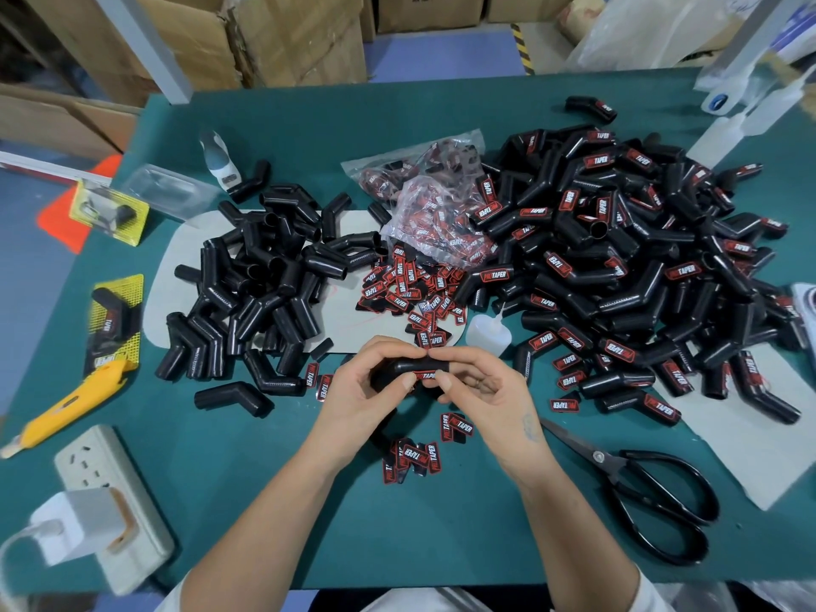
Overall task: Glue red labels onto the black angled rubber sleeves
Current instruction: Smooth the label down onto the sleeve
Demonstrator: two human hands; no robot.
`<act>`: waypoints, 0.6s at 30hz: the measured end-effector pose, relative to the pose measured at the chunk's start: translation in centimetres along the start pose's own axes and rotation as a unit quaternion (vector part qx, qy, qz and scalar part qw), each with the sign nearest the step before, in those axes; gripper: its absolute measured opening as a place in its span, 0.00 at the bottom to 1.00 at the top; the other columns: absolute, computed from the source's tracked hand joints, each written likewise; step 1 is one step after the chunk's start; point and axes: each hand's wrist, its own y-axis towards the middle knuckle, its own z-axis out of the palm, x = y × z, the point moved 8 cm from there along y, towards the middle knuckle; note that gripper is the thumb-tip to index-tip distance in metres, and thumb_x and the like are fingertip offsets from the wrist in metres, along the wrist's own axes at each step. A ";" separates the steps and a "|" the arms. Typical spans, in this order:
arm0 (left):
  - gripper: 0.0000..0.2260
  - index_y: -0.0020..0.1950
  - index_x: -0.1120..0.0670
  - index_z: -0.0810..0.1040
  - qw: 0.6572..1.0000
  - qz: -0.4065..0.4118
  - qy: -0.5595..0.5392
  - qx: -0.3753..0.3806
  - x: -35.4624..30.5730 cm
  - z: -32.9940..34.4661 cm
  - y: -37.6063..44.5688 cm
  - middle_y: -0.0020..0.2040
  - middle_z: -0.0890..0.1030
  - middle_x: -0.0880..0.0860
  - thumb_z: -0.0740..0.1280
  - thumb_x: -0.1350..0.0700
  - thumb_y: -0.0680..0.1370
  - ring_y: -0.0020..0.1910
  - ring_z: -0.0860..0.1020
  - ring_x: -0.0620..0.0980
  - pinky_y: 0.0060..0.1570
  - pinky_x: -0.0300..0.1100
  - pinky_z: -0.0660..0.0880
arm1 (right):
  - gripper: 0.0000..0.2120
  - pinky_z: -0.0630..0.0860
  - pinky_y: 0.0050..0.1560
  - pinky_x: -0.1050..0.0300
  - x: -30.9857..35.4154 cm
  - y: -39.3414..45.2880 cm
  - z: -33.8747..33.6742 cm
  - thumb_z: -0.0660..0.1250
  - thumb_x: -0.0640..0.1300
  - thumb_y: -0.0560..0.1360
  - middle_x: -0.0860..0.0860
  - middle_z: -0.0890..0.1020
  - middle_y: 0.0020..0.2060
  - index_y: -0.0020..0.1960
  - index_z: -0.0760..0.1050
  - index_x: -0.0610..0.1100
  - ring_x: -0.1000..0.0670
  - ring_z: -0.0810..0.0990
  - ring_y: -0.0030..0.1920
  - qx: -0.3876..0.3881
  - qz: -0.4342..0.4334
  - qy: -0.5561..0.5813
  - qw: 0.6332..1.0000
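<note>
Black sleeve (399, 372) pinched in both hands' fingers (408, 382), red label (425, 374) pressed under thumbs; risk of crooked label if slipping.

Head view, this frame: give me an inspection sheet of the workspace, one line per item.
Surface: green mat with grey card sheets under the piles.
Job's things: unlabelled sleeves piled left; labelled sleeves piled right; loose red labels centre; glue bottle beside them.
Clutter: black scissors, yellow utility knife, bag of labels.
Grippers: left hand and right hand both grip one sleeve, thumbs at its label.
Cables: white cable from a charger in the power strip.
Surroundings: cardboard boxes behind the table.
</note>
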 end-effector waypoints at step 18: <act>0.14 0.60 0.39 0.82 0.997 0.041 0.063 -0.035 0.2 0.6 -0.3 0.58 0.82 0.48 0.72 0.54 0.77 0.62 0.80 0.55 0.62 0.42 0.76 | 0.21 0.81 0.49 0.56 -1.3 0.2 0.4 0.73 0.35 0.78 0.50 0.85 0.48 0.65 0.81 0.56 0.53 0.82 0.45 -0.032 -0.007 0.016 0.999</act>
